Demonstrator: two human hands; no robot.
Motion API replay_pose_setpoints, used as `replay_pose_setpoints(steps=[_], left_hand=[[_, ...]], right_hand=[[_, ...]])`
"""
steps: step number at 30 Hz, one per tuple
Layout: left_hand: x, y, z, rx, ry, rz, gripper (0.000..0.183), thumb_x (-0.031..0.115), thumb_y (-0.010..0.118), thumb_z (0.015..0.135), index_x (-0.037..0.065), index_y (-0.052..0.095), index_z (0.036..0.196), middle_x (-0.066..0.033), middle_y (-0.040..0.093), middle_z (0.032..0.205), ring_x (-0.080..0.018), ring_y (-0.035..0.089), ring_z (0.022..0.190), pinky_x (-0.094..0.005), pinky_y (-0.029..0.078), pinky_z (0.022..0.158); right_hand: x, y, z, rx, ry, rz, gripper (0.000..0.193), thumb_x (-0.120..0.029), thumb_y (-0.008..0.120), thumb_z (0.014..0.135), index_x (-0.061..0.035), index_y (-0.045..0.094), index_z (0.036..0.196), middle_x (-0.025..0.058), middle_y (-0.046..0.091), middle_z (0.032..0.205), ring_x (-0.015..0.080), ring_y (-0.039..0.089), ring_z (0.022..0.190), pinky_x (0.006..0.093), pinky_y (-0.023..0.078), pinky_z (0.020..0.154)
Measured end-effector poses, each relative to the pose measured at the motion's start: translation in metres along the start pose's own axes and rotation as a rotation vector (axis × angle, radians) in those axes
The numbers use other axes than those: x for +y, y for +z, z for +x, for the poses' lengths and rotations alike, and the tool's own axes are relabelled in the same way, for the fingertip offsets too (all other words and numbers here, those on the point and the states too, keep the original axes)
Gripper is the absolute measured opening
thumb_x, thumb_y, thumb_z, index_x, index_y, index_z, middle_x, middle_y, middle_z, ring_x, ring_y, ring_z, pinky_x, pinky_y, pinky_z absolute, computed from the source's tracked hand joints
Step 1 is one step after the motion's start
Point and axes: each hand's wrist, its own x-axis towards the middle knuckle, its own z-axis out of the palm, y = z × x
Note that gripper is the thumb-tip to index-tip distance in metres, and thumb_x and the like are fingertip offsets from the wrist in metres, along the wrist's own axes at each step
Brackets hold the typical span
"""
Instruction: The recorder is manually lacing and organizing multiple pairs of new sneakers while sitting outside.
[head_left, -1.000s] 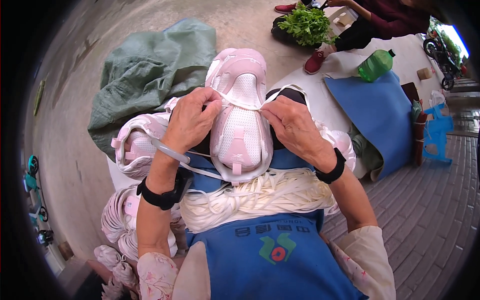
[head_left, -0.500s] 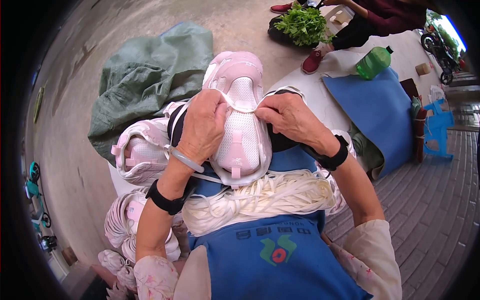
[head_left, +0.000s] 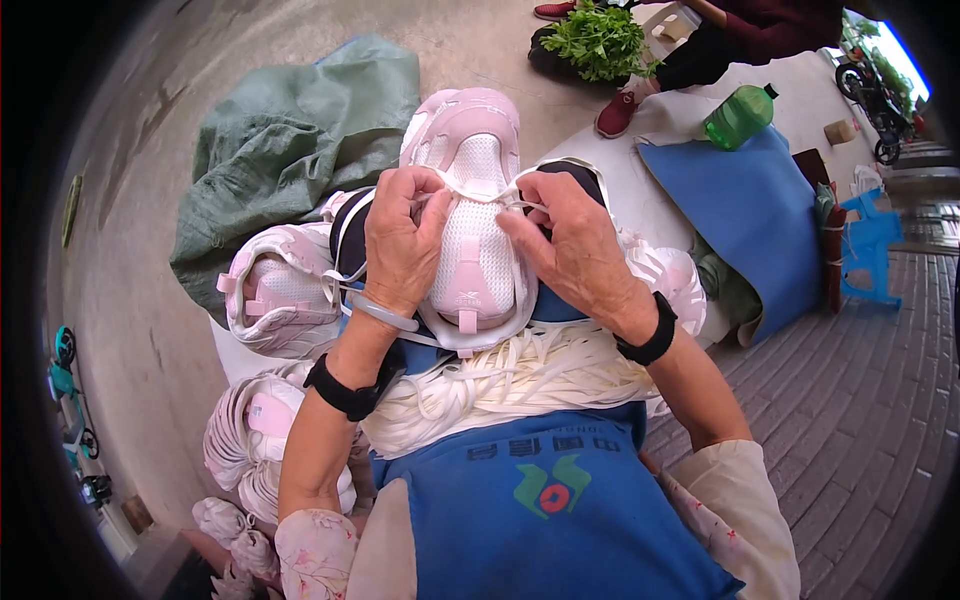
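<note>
A pink and white sneaker (head_left: 466, 225) rests across my lap, its toe pointing away from me and its tongue toward me. Over the tongue runs a white shoelace (head_left: 478, 194). My left hand (head_left: 405, 235) pinches the lace at the shoe's left side. At the right side my right hand (head_left: 568, 235) has thumb and fingers closed on the lace's other part, with a loose end showing near the thumb. A thick bundle of cream laces (head_left: 510, 385) lies on my blue apron (head_left: 470, 520), just below the shoe's heel.
More pink and white sneakers (head_left: 280, 290) sit to the left, with a stack of shoe parts (head_left: 255, 430) nearer me. A green sack (head_left: 290, 150) lies behind. At right are a blue mat (head_left: 740, 220), a green bottle (head_left: 742, 118) and a blue stool (head_left: 872, 245). A seated person (head_left: 740, 40) is beyond.
My right hand has turned, and its thumb has shifted down and left near the tongue. The left hand still holds the lace. The whole view has shifted slightly.
</note>
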Motion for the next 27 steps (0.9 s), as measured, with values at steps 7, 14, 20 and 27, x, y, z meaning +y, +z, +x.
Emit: replay_pose_setpoints(steps=[7, 14, 20, 27], left_hand=[[0.005, 0.012, -0.022, 0.043, 0.011, -0.041, 0.032, 0.012, 0.068, 0.083, 0.000, 0.053, 0.110, -0.0168, 0.057, 0.103, -0.0297, 0.056, 0.094, -0.0377, 0.046, 0.084], [0.010, 0.042, -0.033, 0.204, 0.078, 0.289, 0.043, 0.011, 0.064, 0.082, 0.000, 0.045, 0.119, -0.0188, 0.054, 0.109, -0.0357, 0.052, 0.102, -0.0433, 0.040, 0.091], [0.015, 0.039, -0.024, 0.181, 0.051, 0.234, 0.044, 0.014, 0.067, 0.080, 0.001, 0.045, 0.115, -0.0182, 0.054, 0.108, -0.0361, 0.052, 0.101, -0.0457, 0.040, 0.088], [0.024, 0.035, -0.013, 0.038, -0.001, 0.345, 0.049, 0.021, 0.073, 0.075, 0.002, 0.044, 0.109, -0.0182, 0.050, 0.106, -0.0364, 0.049, 0.099, -0.0456, 0.040, 0.084]], right_hand=[[-0.027, 0.005, -0.012, -0.221, 0.064, -0.278, 0.030, -0.014, 0.062, 0.080, 0.0085, 0.051, 0.097, 0.0234, 0.053, 0.093, 0.0384, 0.060, 0.086, 0.0435, 0.052, 0.075], [-0.001, 0.016, 0.000, -0.223, -0.025, -0.332, 0.018, -0.005, 0.056, 0.078, 0.0085, 0.053, 0.091, 0.0262, 0.055, 0.090, 0.0406, 0.061, 0.081, 0.0451, 0.053, 0.071], [0.010, 0.008, 0.009, -0.115, -0.102, -0.201, 0.016, -0.003, 0.054, 0.080, 0.0060, 0.054, 0.092, 0.0255, 0.059, 0.085, 0.0420, 0.061, 0.079, 0.0482, 0.051, 0.071], [0.016, 0.007, 0.000, -0.088, -0.106, -0.072, 0.017, -0.003, 0.054, 0.080, 0.0048, 0.055, 0.095, 0.0256, 0.060, 0.085, 0.0427, 0.060, 0.080, 0.0484, 0.050, 0.072]])
